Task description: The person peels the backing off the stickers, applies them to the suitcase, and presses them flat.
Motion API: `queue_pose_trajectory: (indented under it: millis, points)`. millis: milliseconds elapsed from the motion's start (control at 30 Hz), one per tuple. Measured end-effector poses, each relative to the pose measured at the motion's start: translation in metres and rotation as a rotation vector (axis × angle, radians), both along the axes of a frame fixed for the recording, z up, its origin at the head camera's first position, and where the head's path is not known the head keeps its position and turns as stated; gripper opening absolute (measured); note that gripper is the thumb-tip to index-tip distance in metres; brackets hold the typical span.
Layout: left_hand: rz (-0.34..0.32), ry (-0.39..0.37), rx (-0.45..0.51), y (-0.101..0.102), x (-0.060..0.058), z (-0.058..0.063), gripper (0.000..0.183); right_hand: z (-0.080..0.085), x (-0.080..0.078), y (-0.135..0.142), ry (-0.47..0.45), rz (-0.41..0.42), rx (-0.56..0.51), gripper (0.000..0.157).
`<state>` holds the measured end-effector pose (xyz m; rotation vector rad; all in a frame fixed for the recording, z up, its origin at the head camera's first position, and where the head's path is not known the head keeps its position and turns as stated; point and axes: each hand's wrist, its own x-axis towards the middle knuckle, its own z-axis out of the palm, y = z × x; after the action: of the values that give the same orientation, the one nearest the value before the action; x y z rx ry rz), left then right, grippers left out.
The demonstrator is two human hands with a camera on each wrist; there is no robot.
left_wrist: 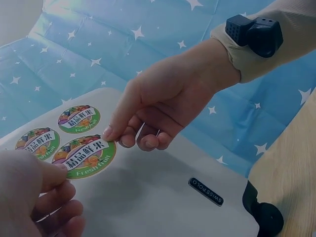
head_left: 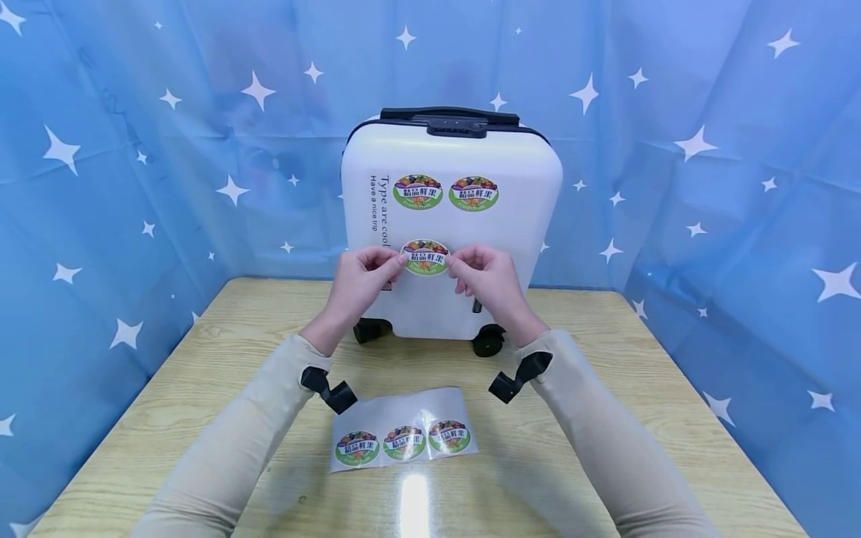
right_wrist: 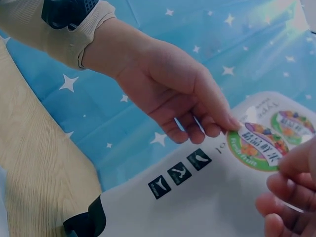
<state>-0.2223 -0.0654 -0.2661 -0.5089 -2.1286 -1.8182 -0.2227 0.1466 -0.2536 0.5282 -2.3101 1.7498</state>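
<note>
An oval fruit sticker [head_left: 425, 258] is held between both hands in front of the white suitcase [head_left: 538, 179]. My left hand [head_left: 366, 280] pinches its left edge between thumb and index finger. On the opposite edge, my right hand [head_left: 489, 282] pinches it the same way. In the left wrist view, the sticker [left_wrist: 85, 157] appears taut and close over the suitcase's face. Two matching stickers, a left one [head_left: 418, 192] and a right one [head_left: 474, 193], are stuck side by side higher on the suitcase.
A backing sheet [head_left: 403, 407] bearing three more oval stickers lies on the wooden table [head_left: 605, 418] between the forearms. The suitcase stands upright on black wheels [head_left: 489, 341], a black handle [head_left: 449, 115] on top. A blue star-patterned curtain [head_left: 282, 187] surrounds the table's back and sides.
</note>
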Motion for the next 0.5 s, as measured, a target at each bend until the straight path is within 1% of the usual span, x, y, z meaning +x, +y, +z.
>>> queue_pose_trajectory:
  millis: [200, 333, 500]
  points:
    - [0.020, -0.003, 0.011, 0.001, -0.003, 0.003, 0.026, 0.004, -0.004, -0.004, 0.008, -0.014, 0.004, 0.025]
    - [0.048, 0.015, 0.020, 0.001, -0.007, 0.005, 0.027, 0.007, -0.007, -0.006, 0.024, -0.029, 0.022, 0.024]
    - [0.085, 0.036, 0.023, 0.002, -0.011, 0.008, 0.025, 0.012, -0.012, -0.011, 0.018, -0.057, 0.019, 0.024]
